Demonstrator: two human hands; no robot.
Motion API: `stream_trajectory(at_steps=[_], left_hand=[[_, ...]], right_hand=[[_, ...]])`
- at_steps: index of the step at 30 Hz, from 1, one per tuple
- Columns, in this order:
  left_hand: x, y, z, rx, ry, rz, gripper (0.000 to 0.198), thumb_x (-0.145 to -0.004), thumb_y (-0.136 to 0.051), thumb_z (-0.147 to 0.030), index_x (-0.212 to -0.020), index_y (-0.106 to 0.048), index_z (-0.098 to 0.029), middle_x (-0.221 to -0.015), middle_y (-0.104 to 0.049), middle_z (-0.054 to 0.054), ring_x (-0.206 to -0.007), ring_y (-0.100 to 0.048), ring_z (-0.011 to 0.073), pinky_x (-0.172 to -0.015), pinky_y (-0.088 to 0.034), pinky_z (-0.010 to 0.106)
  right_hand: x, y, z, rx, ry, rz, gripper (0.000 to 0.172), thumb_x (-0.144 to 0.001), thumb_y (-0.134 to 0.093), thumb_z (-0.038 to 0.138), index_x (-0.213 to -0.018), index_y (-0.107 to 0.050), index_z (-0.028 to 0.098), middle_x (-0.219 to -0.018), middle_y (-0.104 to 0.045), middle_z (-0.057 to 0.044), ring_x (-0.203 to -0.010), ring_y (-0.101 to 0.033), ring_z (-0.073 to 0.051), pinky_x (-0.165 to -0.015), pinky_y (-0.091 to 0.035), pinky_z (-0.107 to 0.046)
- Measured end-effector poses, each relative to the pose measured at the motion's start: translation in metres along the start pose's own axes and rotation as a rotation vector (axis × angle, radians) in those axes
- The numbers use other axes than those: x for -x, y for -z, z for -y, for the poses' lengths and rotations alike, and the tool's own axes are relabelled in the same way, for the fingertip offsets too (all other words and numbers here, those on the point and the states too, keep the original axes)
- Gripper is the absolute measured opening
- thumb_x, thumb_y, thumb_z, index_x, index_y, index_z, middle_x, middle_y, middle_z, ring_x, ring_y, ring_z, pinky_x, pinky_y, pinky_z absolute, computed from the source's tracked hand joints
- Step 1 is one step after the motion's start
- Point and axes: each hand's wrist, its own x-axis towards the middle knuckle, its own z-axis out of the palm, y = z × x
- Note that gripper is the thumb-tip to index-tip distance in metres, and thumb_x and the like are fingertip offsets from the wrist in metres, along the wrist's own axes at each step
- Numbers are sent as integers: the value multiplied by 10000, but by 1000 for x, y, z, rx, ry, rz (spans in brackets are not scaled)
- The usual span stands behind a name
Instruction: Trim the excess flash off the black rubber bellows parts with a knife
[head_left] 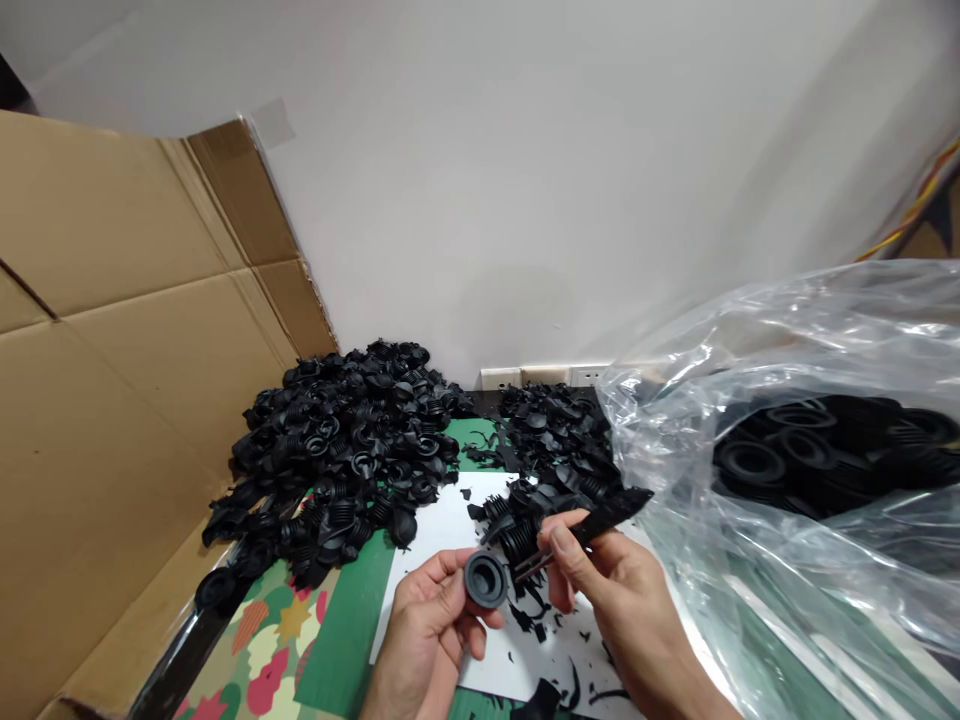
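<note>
My left hand (pixel 435 622) is closed around a black rubber bellows (pixel 486 580), its round open end facing me. In my right hand (pixel 604 585) is a slim tool with a dark wrapped handle (pixel 615 512), gripped like a pen. Its thin metal end points left, close beside the bellows; I cannot tell whether it touches. The exact kind of blade or tip is too small to make out. Beneath both hands lies a white sheet (pixel 431 535) strewn with black rubber scraps (pixel 536 610).
A large heap of black bellows (pixel 360 440) rises at the left, against a cardboard panel (pixel 135 330). Further black pieces (pixel 559 430) are piled behind my right hand. At the right, a clear plastic bag (pixel 675 430) holds more black bellows (pixel 802 450). Wall sockets (pixel 589 375) sit behind.
</note>
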Motion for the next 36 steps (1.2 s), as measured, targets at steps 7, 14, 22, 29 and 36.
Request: stream_trajectory(at_steps=[7,14,22,29,36], left_hand=[[3,-2,-2,2,2,-13,188,-638,-751,-228,-747,-699,-84,-623,-641,61,-484,-565,103,-372,-357,155],[4,-1,-4,7,-10,-8,167,-650,-740,-218,-751,-700,-90,-616,-634,54,-484,-562,99,-378,-349,153],[7,1,-3,2,-34,2,164,-659,-732,-219,-758,-704,-92,-628,-634,56,-495,-564,103,-379,-347,157],[6,2,-5,16,-29,12,152,-681,-712,-207,-771,-708,-86,-625,-644,68,-496,-570,108,-380,-349,156],[8,0,-7,17,-22,-7,189,-640,-747,-231,-764,-718,-92,-643,-657,75,-486,-569,108,-376,-345,158]], right_hand=[[1,-3,-1,-10,15,-5,369,-710,-609,530,-722,-574,163,-415,-495,50,-423,-443,-129,-496,-347,-260],[2,-3,0,-9,5,6,360,-717,-607,527,-693,-561,171,-415,-489,50,-426,-437,-128,-501,-347,-258],[1,-5,-2,19,10,28,372,-723,-595,536,-691,-562,166,-428,-490,46,-432,-445,-131,-502,-360,-266],[3,-5,-1,7,-5,32,383,-695,-616,547,-676,-566,167,-440,-497,40,-431,-438,-128,-475,-342,-250],[2,-6,-1,28,-6,34,405,-687,-614,566,-673,-572,163,-452,-494,35,-435,-430,-127,-463,-345,-247]])
